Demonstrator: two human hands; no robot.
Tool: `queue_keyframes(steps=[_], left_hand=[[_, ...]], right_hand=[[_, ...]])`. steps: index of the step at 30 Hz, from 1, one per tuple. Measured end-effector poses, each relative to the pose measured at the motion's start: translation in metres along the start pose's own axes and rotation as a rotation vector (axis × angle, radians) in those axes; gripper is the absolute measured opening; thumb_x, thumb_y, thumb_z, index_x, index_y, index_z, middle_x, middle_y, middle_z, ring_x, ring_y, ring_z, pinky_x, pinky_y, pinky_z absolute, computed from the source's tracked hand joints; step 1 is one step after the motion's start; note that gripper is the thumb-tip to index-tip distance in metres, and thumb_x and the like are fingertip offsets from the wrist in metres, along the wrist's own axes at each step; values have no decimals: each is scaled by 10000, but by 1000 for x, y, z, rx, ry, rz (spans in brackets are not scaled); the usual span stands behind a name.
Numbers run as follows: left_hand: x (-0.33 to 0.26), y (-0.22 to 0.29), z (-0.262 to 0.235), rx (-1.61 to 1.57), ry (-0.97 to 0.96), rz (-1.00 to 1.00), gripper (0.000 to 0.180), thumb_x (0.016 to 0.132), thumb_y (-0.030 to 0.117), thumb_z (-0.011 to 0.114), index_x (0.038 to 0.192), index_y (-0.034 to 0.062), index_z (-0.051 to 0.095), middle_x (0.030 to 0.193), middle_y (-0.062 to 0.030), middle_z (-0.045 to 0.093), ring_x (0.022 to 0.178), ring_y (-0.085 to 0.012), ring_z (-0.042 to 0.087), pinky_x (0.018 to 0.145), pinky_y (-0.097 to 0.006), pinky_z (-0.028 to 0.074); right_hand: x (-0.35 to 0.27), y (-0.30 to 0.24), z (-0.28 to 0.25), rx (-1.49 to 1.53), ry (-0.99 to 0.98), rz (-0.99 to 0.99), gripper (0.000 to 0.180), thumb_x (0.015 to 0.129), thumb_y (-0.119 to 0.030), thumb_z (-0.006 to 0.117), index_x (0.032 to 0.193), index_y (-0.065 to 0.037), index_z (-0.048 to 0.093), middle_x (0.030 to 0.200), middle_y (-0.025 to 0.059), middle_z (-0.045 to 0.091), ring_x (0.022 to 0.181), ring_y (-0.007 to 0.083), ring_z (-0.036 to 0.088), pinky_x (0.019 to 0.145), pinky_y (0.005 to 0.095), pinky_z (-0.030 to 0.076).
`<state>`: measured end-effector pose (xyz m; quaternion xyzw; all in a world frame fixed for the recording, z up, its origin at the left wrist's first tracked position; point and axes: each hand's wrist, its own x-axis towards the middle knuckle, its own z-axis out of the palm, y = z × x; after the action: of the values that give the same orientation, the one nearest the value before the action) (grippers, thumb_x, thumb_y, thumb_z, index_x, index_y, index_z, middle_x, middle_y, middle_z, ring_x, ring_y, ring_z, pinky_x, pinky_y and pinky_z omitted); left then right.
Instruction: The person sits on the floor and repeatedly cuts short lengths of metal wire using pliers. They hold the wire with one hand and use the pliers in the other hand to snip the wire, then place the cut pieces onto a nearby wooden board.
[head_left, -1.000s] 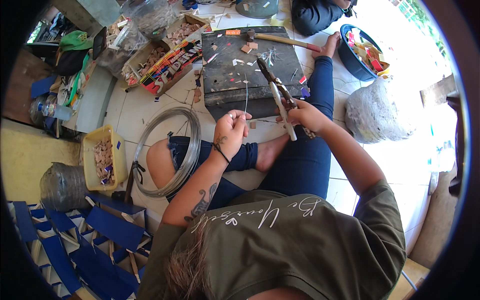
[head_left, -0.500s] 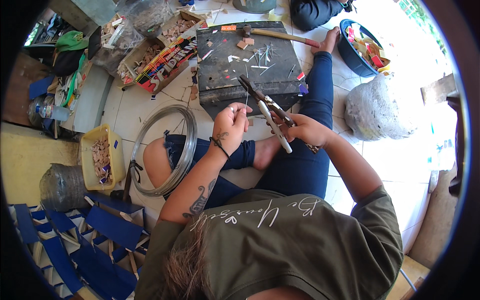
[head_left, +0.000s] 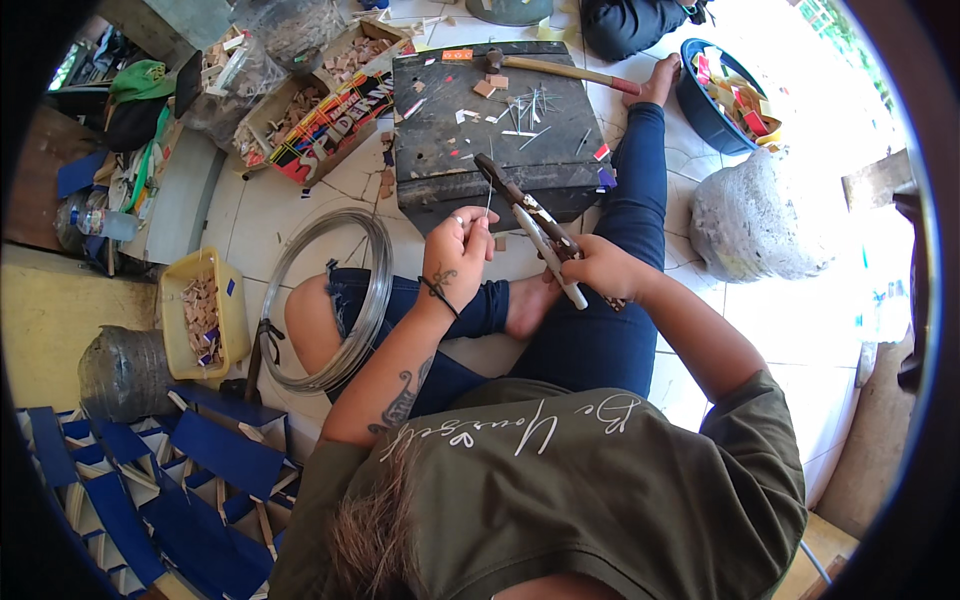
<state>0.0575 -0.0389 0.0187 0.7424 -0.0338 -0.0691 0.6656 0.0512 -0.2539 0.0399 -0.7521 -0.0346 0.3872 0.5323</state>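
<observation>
My left hand (head_left: 456, 258) is closed, its thumb and fingers pinching a thin metal wire (head_left: 489, 203) that points up. In my right hand (head_left: 608, 268) is a pair of long-handled pliers (head_left: 512, 188), one handle whitish, the other dark. Their dark jaws tilt up and left, right at the wire's upper end; whether they bite on it is too small to tell. Both hands are just in front of a dark, worn block (head_left: 430, 140). On its top lie several short wire pieces (head_left: 535, 105), small brown chips (head_left: 488, 86) and a hammer (head_left: 560, 70).
A large wire coil (head_left: 378, 250) leans by my left knee. Left of it is a yellow tub (head_left: 240, 335) of wooden bits; beyond stands a carton (head_left: 335, 135) of similar bits. Blue panels (head_left: 225, 450) lie lower left. A dark basin (head_left: 697, 105) and a wrapped bundle (head_left: 755, 220) are right.
The pliers have shifted slightly left and down, and their handles look a little closer together. My left hand has barely moved and still pinches the wire.
</observation>
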Motion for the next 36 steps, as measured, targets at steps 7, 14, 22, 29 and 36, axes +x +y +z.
queue_keyframes(steps=[7, 14, 22, 29, 36], left_hand=[[-2, 10, -6, -8, -63, -44, 198, 924, 111, 436, 979, -21, 574, 598, -21, 566, 497, -39, 454, 485, -204, 367], [-26, 9, -15, 90, -153, -152, 202, 924, 103, 430, 957, -31, 577, 568, -27, 552, 502, -53, 473, 496, -201, 370], [-22, -4, -8, 73, -108, -103, 191, 917, 86, 437, 907, -30, 588, 552, -24, 542, 489, -62, 480, 488, -216, 378], [-18, -9, -8, 75, -96, -117, 191, 928, 106, 433, 935, -13, 582, 568, 2, 518, 489, -42, 445, 468, -188, 355], [-16, -3, -4, 25, -94, -156, 193, 923, 103, 434, 923, -16, 586, 560, -6, 520, 474, -45, 441, 445, -194, 343]], right_hand=[[7, 10, 6, -34, 91, -91, 317, 709, -118, 537, 985, 35, 555, 890, 124, 626, 840, 193, 604, 794, 293, 459], [14, 15, -7, 112, 117, -21, 252, 675, -74, 532, 911, 14, 541, 807, 72, 570, 745, 163, 567, 706, 281, 459], [24, 10, -1, -99, 267, -19, 226, 700, -100, 534, 895, 13, 521, 718, 115, 569, 661, 198, 564, 625, 313, 456], [26, 8, -2, -139, 282, 9, 234, 711, -111, 534, 900, 23, 503, 730, 153, 574, 674, 230, 578, 627, 350, 459], [23, -3, -9, -214, 324, 1, 277, 705, -72, 530, 972, -3, 502, 782, 92, 564, 701, 174, 568, 635, 314, 464]])
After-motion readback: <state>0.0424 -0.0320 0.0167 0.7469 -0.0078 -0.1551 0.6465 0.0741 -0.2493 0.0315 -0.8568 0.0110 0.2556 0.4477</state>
